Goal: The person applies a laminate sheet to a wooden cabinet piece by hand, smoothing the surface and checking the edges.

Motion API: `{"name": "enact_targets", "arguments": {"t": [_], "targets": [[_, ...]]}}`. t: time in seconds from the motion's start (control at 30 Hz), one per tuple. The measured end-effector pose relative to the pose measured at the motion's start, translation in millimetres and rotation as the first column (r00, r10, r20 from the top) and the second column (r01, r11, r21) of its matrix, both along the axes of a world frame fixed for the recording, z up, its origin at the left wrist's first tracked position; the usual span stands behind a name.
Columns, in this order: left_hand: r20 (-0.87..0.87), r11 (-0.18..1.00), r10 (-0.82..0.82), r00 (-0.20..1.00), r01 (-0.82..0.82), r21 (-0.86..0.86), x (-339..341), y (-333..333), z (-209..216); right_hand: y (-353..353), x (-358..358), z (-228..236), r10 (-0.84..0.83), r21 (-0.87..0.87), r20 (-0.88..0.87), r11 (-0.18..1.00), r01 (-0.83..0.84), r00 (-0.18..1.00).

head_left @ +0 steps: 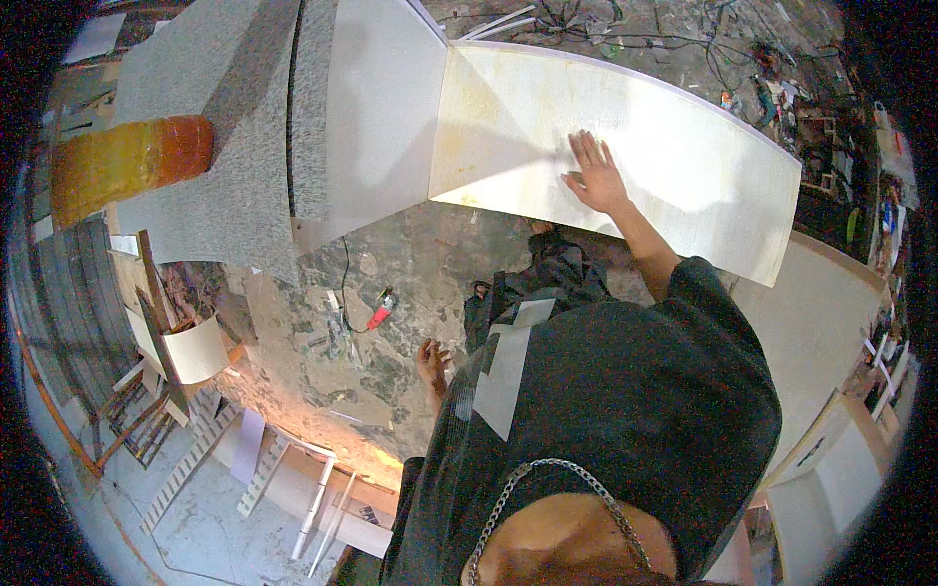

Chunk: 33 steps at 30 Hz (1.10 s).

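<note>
two bare hands (596,181) (431,367), one red power tool (380,316), one yellow-orange cylinder (132,168), one chain necklace (563,462)

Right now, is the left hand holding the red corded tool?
No, the red corded tool lies on the floor, apart from the left hand.

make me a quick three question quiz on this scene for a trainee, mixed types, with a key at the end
1. Which of the person's hands is extended over the long pale panel?

2. True or false: the red tool lies on the floor.

3. What colour is the rounded piece at the left of the view?
A) blue
B) green
C) yellow to orange

Key:
1. The right hand, with fingers spread; the left hand is down by the person's side, away from the panel.
2. True.
3. C.
</note>
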State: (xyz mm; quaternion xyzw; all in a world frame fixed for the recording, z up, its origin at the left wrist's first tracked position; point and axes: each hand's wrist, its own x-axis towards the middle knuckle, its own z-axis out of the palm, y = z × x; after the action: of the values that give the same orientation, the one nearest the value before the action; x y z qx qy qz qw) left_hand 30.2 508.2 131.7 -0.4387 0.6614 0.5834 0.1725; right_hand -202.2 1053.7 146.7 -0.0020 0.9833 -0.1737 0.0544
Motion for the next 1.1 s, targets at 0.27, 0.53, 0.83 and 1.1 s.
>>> {"name": "enact_targets", "arguments": {"t": [0.27,0.53,0.83,1.1], "targets": [[0.071,0.997,-0.072,0.995,0.072,0.007,-5,8,2,42,41,-9,-0.144,0.073,-0.028,0.987,0.146,0.989],[0.032,0.996,-0.07,0.997,0.067,0.061,-9,4,-6,44,46,0,-0.132,-0.052,-0.003,0.99,0.132,0.991],[0.024,0.954,-0.142,0.99,0.13,0.27,-36,-36,-27,22,121,-8,-0.286,0.095,0.097,0.956,0.277,0.953],[0.114,0.977,-0.131,0.985,0.109,0.181,-68,-81,-53,71,140,-13,-0.522,0.102,-0.029,0.847,0.522,0.853]]}}
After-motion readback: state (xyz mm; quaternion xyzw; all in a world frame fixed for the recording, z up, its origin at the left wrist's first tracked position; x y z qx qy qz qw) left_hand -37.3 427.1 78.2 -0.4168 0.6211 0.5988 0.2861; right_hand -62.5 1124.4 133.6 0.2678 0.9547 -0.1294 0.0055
